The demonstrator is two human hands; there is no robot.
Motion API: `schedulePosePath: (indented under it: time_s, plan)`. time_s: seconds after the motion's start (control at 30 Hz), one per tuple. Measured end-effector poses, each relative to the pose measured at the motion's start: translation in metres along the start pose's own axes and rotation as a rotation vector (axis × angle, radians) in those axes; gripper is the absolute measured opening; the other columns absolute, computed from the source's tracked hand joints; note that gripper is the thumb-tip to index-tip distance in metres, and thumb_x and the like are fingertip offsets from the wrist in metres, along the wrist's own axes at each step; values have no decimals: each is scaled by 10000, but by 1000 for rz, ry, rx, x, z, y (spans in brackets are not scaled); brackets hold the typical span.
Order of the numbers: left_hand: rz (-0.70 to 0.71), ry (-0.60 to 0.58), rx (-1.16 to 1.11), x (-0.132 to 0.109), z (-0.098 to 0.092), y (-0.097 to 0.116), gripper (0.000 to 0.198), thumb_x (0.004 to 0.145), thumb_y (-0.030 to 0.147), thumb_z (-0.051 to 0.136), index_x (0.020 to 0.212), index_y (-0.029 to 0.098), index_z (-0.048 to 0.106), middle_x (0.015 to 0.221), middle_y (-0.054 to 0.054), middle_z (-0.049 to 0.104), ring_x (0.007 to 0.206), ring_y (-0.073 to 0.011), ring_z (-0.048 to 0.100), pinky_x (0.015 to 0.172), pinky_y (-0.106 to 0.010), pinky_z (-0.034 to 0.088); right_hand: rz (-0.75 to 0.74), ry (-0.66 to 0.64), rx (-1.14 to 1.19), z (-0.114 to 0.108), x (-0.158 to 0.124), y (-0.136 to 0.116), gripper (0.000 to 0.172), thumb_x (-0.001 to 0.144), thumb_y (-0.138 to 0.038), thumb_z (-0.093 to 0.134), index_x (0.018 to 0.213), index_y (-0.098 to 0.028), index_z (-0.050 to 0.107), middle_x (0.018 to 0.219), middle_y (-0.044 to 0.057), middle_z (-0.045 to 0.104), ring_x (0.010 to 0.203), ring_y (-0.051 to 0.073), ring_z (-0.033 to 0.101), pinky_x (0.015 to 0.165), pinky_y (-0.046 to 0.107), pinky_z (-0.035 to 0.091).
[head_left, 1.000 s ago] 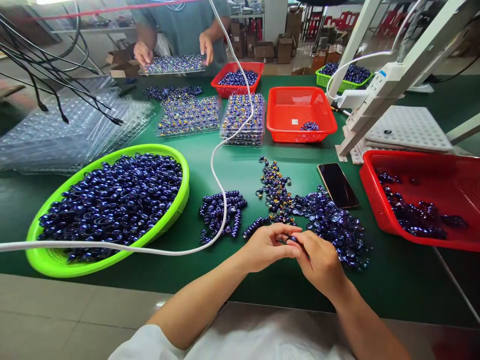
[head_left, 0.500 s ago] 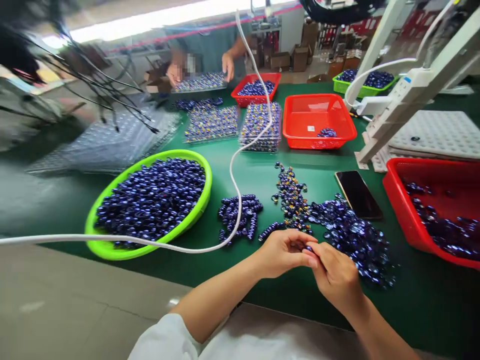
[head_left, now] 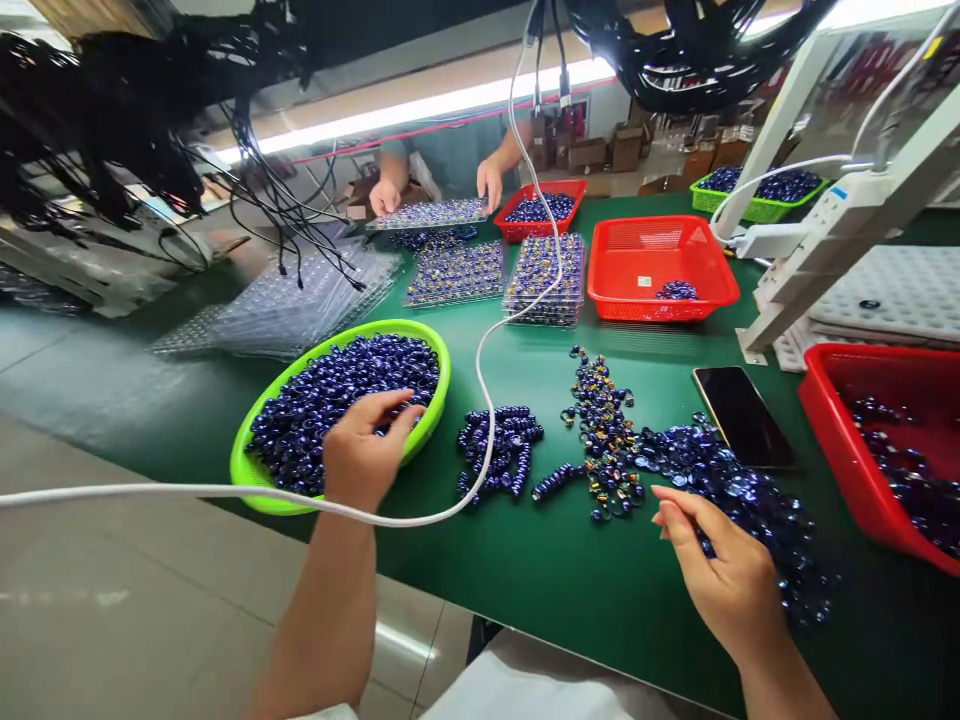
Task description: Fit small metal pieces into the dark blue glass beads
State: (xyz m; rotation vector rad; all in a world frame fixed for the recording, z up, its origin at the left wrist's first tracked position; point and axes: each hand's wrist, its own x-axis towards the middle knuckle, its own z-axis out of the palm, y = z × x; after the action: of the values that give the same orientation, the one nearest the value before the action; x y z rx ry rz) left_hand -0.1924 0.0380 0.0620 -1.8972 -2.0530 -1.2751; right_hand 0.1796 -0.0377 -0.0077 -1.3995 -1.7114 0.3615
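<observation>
My left hand [head_left: 367, 445] is over the right part of a green basket [head_left: 442, 385] heaped with shiny dark-blue rings [head_left: 337, 390]. Its thumb and fingers are apart, with nothing seen between them. My right hand [head_left: 720, 565] hovers beside a pile of flat blue pieces [head_left: 739, 490], thumb and fingertips together; whatever they may pinch is too small to make out. Left of that pile are loose blue rings with gold-coloured parts [head_left: 600, 430]. A short row of stacked rings [head_left: 556, 481] and a cluster of more ring stacks [head_left: 499, 445] lie between the hands.
A white cable [head_left: 420, 521] crosses in front of my left wrist. A phone [head_left: 742, 415], a red basket [head_left: 832, 430] and a metal post [head_left: 810, 270] stand right. Behind are another red basket [head_left: 660, 308], filled trays [head_left: 544, 280] and a person's hands [head_left: 490, 185] holding a tray.
My hands were together near the middle and have parted. The left has moved left to the green basket; the right has shifted a little right. The view has tilted and shifted.
</observation>
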Motion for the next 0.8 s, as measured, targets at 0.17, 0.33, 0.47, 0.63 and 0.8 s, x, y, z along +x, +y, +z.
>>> schedulePosePath:
  time_s: [0.17,0.33,0.47,0.63,0.8]
  plan:
    - [242,118,77,2,10,6,272,810,256,727,1072,187,707,1247,-114,662,1191,-294,587,1074,-492,429,-75,5,-70,8,4,2,145,943,-194,551,1049,-218,645,939,49,691,870,194,663,823,336,544]
    - [415,-340,-321,-49,57,69,229,879,148,614,1095,189,680,1150,-102,689,1081,-223,640,970,-403,526,-203,-279,-234,39,-1,-3,98,904,-184,591,980,-206,649,916,79,629,873,234,599,767,380,535]
    - [447,-679,-448,-75,86,103,299,893,71,510,1137,166,655,1140,-121,691,1062,-223,629,923,-395,552,-210,-347,-333,51,-5,-5,91,904,-158,551,902,-183,638,885,96,612,829,248,569,720,403,523]
    - [451,-861,-446,-75,96,120,394,863,22,452,1200,135,620,1215,-140,658,1134,-247,590,970,-428,524,39,-324,54,29,2,-5,123,939,-262,539,945,-190,639,893,65,654,820,204,615,748,350,531]
    - [211,-1016,-695,-80,100,121,343,849,143,615,1190,138,651,1153,-127,696,1050,-229,640,962,-400,523,478,-244,511,6,7,3,249,905,-417,608,983,-190,674,889,46,702,750,159,646,671,267,533]
